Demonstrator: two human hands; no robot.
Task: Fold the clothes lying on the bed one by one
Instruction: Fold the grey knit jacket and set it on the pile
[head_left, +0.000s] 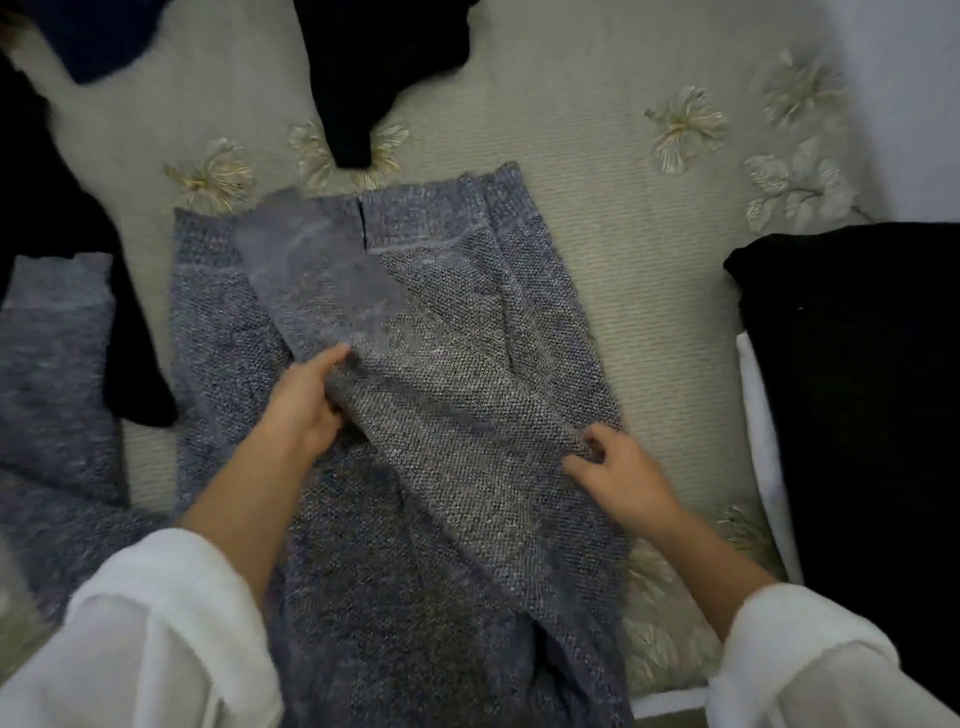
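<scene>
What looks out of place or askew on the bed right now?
Nothing torn or spilled. The flap of the grey sweater crosses at a slant, gripped by the left hand and right hand. A black garment lies over the grey knit piece at the left.

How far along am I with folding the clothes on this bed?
Seemingly done: a black pile sits folded at the right, over a white item. In hand: the grey knit garment, the left hand holding a raised fold, the right hand pinching its right edge. Left: a black garment at the top and a dark garment at the left lie loose.
</scene>
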